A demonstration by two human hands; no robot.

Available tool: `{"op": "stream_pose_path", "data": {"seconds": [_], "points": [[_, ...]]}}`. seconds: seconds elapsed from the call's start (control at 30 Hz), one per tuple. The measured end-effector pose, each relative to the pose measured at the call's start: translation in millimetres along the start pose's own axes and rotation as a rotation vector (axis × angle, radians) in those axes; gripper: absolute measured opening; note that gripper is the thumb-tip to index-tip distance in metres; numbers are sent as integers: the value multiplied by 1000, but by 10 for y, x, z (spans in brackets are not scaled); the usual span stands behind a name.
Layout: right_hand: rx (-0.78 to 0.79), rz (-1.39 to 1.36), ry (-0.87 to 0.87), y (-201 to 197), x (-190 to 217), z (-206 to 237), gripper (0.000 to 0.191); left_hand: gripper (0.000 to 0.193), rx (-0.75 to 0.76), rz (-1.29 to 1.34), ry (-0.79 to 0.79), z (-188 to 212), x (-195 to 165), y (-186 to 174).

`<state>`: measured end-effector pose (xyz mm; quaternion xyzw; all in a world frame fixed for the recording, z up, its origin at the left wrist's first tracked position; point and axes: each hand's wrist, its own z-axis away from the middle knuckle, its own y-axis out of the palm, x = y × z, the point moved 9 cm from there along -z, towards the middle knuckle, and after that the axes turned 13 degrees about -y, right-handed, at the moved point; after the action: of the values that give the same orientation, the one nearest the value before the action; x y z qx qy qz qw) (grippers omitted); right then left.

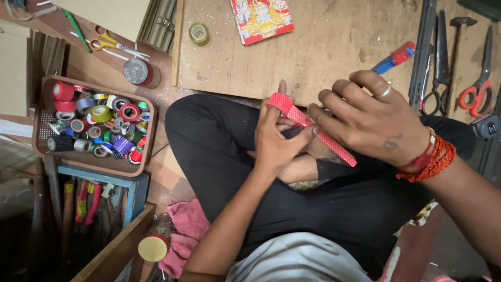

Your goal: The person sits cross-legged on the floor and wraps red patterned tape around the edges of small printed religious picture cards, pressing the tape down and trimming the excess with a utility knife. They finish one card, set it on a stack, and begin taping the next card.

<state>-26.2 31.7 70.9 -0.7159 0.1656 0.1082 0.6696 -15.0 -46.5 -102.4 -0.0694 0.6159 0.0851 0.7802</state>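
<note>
A long red strip point(334, 146) with a pattern of small white dots runs slantwise over my lap. My left hand point(275, 140) pinches its upper end, where the strip folds over my fingertips. My right hand point(365, 121), with a ring and red thread bands at the wrist, presses down on the strip's middle. The lower end of the strip sticks out below my right hand. Both hands hover above my crossed legs in black trousers point(219, 151).
A brown tray point(43, 137) of several coloured tape rolls lies at the left. Orange-handled scissors point(112, 46), a tape roll point(199, 33), a picture card point(261, 19) and a blue-red tool point(394, 57) lie on the wooden board point(323, 47). More scissors point(477, 91) and metal tools are at the right.
</note>
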Motion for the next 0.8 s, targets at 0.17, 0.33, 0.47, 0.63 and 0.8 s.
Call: {"op": "stream_pose_path", "data": {"seconds": [0.17,0.33,0.47,0.63,0.8], "points": [[-1,0,-7,7,12,-10,33,94,-7,10,-5,-18,23,3],[75,46,49,66,-80,2,28,86,-41,-15,4,10,-26,2],[-6,24,93,-31,-117,21,28,91,-28,26,17,3,-48,16],[19,-11,113,189,-93,210,36,104,-49,18,0,47,48,50],[250,-276,469,1112,-457,829,33,104,-127,397,61,205,278,193]]}}
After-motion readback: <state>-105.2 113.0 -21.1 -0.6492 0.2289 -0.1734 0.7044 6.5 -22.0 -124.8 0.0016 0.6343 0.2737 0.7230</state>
